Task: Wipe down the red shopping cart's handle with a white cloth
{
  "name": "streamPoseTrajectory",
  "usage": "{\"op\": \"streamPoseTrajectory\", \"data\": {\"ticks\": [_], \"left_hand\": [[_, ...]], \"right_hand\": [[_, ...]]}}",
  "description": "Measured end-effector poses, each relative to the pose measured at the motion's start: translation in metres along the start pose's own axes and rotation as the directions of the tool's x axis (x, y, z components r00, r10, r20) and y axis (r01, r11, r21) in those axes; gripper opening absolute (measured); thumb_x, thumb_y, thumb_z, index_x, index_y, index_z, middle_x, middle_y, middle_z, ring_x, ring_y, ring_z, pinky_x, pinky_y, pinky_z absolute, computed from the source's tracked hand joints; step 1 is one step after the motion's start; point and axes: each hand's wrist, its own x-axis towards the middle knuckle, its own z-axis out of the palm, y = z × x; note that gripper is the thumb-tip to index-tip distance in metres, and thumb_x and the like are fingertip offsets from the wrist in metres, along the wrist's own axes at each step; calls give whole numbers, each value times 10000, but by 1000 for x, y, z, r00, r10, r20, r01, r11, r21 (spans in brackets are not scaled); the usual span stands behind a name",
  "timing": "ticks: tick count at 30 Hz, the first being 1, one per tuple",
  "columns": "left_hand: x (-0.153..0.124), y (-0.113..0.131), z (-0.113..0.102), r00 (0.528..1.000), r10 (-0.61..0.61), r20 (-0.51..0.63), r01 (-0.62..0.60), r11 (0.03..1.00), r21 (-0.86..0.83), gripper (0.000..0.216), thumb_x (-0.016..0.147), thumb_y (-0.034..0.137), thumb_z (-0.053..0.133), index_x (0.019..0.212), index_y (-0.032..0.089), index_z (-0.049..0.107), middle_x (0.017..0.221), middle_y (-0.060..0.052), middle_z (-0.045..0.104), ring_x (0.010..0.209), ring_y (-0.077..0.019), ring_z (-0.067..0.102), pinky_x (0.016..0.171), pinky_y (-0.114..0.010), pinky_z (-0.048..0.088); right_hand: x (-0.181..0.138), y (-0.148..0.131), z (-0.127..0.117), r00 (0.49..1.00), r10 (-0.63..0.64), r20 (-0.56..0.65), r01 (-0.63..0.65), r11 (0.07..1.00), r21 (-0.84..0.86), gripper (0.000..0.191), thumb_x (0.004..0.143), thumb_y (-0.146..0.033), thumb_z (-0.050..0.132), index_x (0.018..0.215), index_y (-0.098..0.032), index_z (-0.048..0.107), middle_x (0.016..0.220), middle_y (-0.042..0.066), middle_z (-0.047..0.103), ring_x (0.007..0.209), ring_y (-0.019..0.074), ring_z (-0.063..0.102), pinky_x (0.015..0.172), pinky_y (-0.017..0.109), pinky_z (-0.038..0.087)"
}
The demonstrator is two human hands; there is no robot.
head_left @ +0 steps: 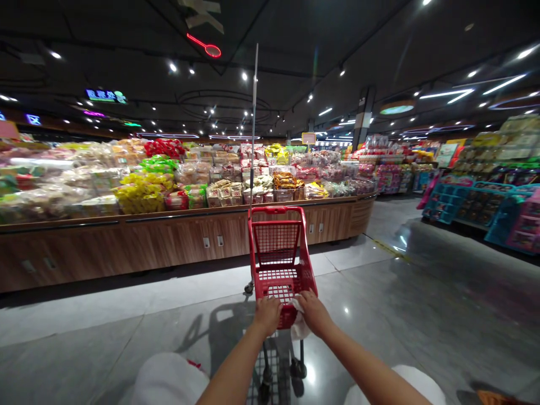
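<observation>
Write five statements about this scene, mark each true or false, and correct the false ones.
1. The left hand and right hand are both at the near end of the cart. True.
2. The white cloth hangs by the left hand. False: it hangs by the right hand.
3. The long display of packaged goods beyond the cart has a wood-grain base. True.
4. The blue rack stands at the left side of the view. False: it stands at the right side.
5. The spoon-shaped light overhead glows red. True.
</observation>
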Motion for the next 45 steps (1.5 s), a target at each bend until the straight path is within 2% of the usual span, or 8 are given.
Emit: {"op": "streamPoseTrajectory", "data": {"ticks": [5, 9, 13, 17, 21, 29, 37, 45], "left_hand": [[1, -3, 0, 1000, 2, 31, -3, 1000, 31, 364, 947, 259, 282, 1105, 189, 603, 1138, -100, 634, 1094, -267, 527, 932, -428, 355], [-3, -10, -7, 998, 44, 39, -44, 999, 7, 388, 966, 303, 246, 1064, 228, 614, 1102, -61, 653, 1058, -244, 537, 917, -405, 359], [-1, -4, -6, 999, 24, 20, -24, 1000, 0, 418, 969, 308, 229, 1041, 203, 627, 1114, -72, 651, 1065, -254, 528, 928, -421, 352], [3, 4, 0, 1000, -16, 1, 16, 1000, 13, 386, 958, 286, 265, 1065, 192, 624, 1130, -83, 645, 1088, -268, 521, 944, -433, 341], [3, -2, -2, 1000, 3, 26, -3, 999, 33, 358, 946, 277, 293, 1094, 193, 608, 1142, -84, 641, 1082, -258, 524, 934, -420, 353], [2, -8, -5, 999, 40, 25, -40, 999, 11, 402, 963, 298, 251, 1043, 209, 635, 1104, -66, 658, 1058, -244, 538, 928, -416, 371], [4, -3, -4, 999, -2, 39, 2, 1000, 7, 382, 956, 297, 276, 1121, 211, 609, 1162, -73, 634, 1105, -258, 514, 954, -429, 340], [2, -22, -7, 998, 38, 50, -36, 999, -32, 407, 963, 375, 263, 1047, 241, 639, 1121, -24, 658, 1052, -233, 527, 935, -417, 342]], "right_hand": [[15, -41, 29, 996, 25, -80, -29, 998, -48, 333, 855, -80, 503, 1167, -176, 569, 1113, 100, 602, 1081, 216, 521, 1049, 417, 331], [5, -8, 9, 997, -76, -21, 75, 996, -41, 281, 872, -81, 478, 1084, -211, 608, 1019, 50, 614, 997, 177, 542, 1055, 396, 314], [-6, 17, -9, 999, -4, -38, 2, 998, -58, 223, 875, -105, 496, 1042, -190, 616, 987, 66, 601, 973, 198, 529, 975, 371, 375], [5, -21, 10, 988, 115, -108, -123, 990, -73, 191, 877, -107, 493, 1010, -183, 608, 969, 87, 592, 941, 225, 519, 949, 400, 373], [13, -49, 24, 990, 65, -126, -72, 996, -52, 262, 878, -132, 500, 1122, -196, 570, 1063, 98, 579, 968, 226, 505, 899, 377, 396], [-11, 23, -23, 1000, -1, 30, 2, 999, -36, 322, 838, -79, 473, 1095, -226, 602, 1076, 50, 588, 1026, 184, 505, 1019, 369, 317], [12, -50, 15, 993, 59, -97, -58, 998, 18, 297, 853, -83, 479, 1115, -185, 575, 1062, 88, 589, 1033, 218, 516, 1037, 438, 311], [-4, 29, -37, 977, -188, 95, 192, 981, -34, 326, 868, -77, 447, 1115, -230, 594, 1082, 43, 605, 1069, 170, 526, 1116, 410, 229]]}}
